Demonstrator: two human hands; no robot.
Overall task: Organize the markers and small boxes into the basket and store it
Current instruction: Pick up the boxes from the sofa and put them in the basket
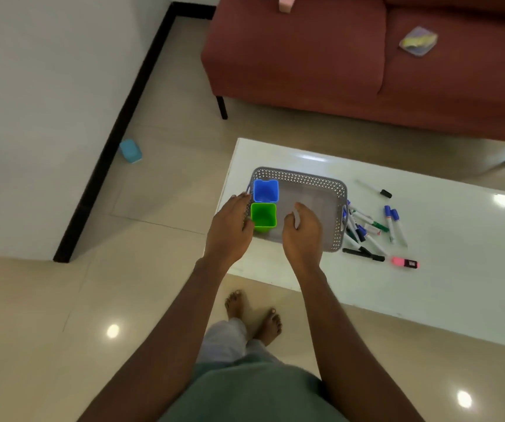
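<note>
Head view. Grey perforated basket (pixel 312 181) sits at frame centre on the white table (pixel 458 284), its long axis running left to right. Inside, at its left end: blue box (pixel 265 190) above green box (pixel 263 217), touching, both upright with open tops.

Left hand (pixel 230 226) rests at the basket's left rim, just beside the green box, fingers loosely spread, holding nothing. Right hand (pixel 303 236) hovers over the basket's bare middle, fingers half curled, also empty as far as I can see (fingertips partly hidden by the knuckles).

Markers (pixel 367 226) lie in a loose heap to the right of the basket, against its right wall; most point diagonally. A pink highlighter (pixel 405 263) and one black-capped marker (pixel 374 188) lie apart. All lie right of the right hand, so it is the nearer one; likely next reach is rightward.
</note>
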